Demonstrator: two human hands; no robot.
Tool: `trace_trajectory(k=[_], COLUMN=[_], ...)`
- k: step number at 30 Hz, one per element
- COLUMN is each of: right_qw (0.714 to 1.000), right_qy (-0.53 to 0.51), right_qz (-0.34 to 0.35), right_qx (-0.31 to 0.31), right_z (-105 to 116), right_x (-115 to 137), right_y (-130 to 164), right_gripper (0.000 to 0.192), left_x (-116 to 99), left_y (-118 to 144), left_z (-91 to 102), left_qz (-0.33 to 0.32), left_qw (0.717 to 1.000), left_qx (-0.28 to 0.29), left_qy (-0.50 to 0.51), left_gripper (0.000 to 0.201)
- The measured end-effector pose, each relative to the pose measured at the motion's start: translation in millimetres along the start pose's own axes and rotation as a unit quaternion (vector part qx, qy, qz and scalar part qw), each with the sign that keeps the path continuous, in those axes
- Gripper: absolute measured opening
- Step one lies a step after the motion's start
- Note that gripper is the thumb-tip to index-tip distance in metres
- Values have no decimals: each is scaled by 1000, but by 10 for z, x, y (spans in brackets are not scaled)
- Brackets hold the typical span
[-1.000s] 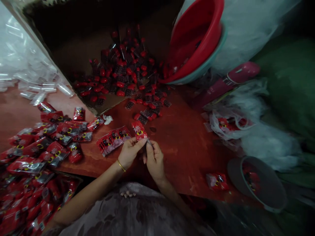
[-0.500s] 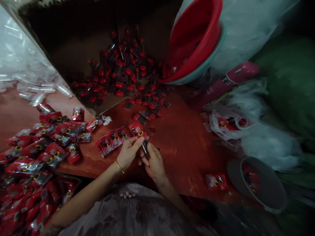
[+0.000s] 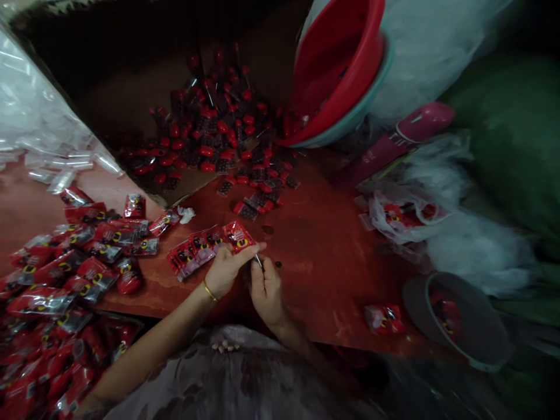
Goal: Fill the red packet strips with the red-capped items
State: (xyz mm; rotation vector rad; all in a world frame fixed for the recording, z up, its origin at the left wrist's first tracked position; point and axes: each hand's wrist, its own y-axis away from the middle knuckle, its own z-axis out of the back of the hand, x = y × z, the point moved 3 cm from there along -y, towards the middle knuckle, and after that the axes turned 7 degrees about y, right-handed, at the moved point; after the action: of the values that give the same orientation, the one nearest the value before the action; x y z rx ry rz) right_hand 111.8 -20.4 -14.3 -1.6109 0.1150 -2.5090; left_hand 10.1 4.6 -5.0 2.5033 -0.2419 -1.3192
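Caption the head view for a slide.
Left hand pinches a red packet; right hand holds a small item against it, above a red table.

The reddish desk (image 3: 324, 251) bore sealed red packets (image 3: 87, 256) toward its left edge, loose red-capped pieces (image 3: 258, 186) at its far edge, and one packet (image 3: 385, 318) near its front edge.

Packets (image 3: 65, 262) left of basin (image 3: 336, 76)

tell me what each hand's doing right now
left hand: closed, pinching a red packet
right hand: closed on a small dark item, too small to identify
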Motion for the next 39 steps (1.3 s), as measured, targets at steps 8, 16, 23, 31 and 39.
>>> trace_trajectory(k=[8, 16, 23, 31, 39], right_qw=[953, 951, 985, 926, 965], right_qy=[-260, -261, -138, -335, -225], right_qz=[-140, -131, -98, -143, -130], right_qx=[67, 103, 39, 94, 41], right_z=[-105, -32, 70, -81, -124], right_x=[-156, -157, -34, -138, -277], right_y=[25, -8, 2, -4, 141], right_gripper=[30, 32, 27, 33, 33], left_x=[134, 26, 77, -5, 8], left_y=[79, -5, 88, 3, 14], left_z=[-51, 6, -82, -61, -178], left_qz=[98, -19, 12, 32, 110], left_qw=[993, 1000, 997, 999, 981], left_qx=[51, 13, 40, 23, 39], left_qy=[-48, -14, -60, -36, -154], left_gripper=[52, 37, 39, 47, 40])
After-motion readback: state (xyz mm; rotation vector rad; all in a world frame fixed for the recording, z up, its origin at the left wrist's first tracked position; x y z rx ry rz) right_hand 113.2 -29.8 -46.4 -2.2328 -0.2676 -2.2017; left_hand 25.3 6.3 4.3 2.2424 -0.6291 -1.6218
